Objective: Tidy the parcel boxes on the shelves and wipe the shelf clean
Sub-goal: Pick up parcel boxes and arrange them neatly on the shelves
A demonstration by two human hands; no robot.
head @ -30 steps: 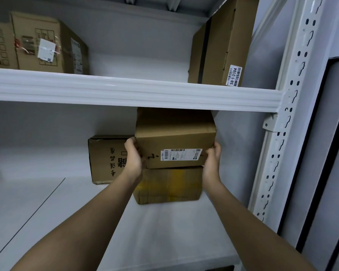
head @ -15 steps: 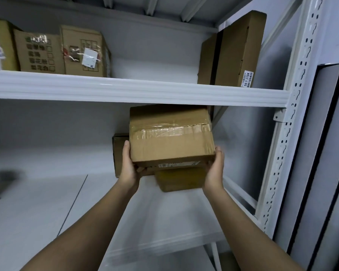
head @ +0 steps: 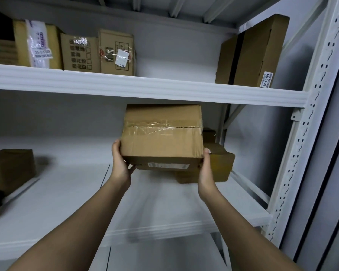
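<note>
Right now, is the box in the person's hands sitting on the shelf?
No, the taped box is held up off the shelf between the left hand and right hand.

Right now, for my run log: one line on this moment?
step: box held | left hand: grips box left side | right hand: grips right side | box: above middle shelf | wiping: not started

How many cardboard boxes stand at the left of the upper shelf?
4 in a row, from the left: edge-cut box, pouch-labelled box, character-printed box, white-tagged box. Others may hide behind.
</note>
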